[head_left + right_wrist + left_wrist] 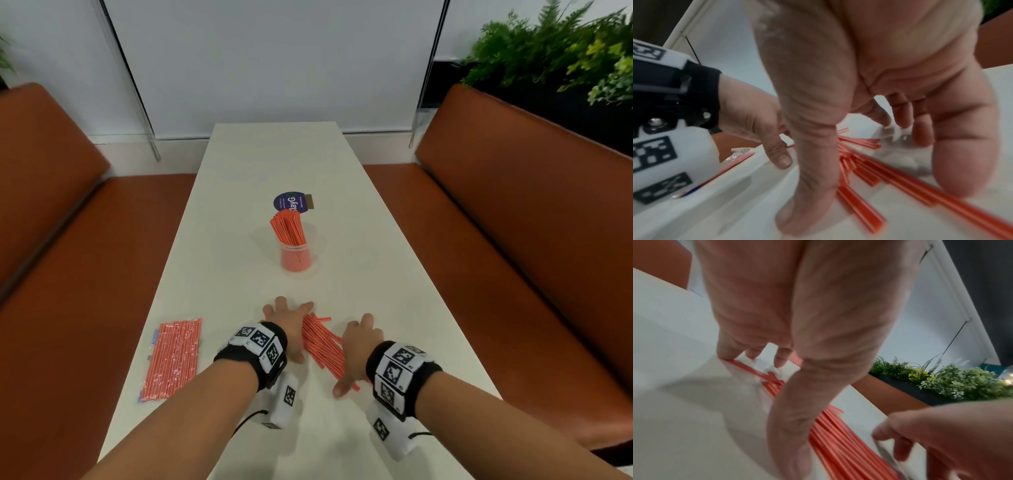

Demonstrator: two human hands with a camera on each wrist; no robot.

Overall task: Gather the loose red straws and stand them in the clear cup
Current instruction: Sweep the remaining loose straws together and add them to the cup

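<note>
Straws (322, 346) lie between both spread hands' fingers on the table.

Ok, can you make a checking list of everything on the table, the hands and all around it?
Surface: white table, long and narrow.
Job's things: loose straws lying in a pile between the hands; clear cup upright, already holding red straws.
Clutter: sealed straw packet near left edge; round purple sticker behind the cup.
Hands: left hand and right hand spread, fingers on the table either side of the pile.
Cables: thin black leads at the wrist bands.
Surroundings: orange benches, plants, white wall.
</note>
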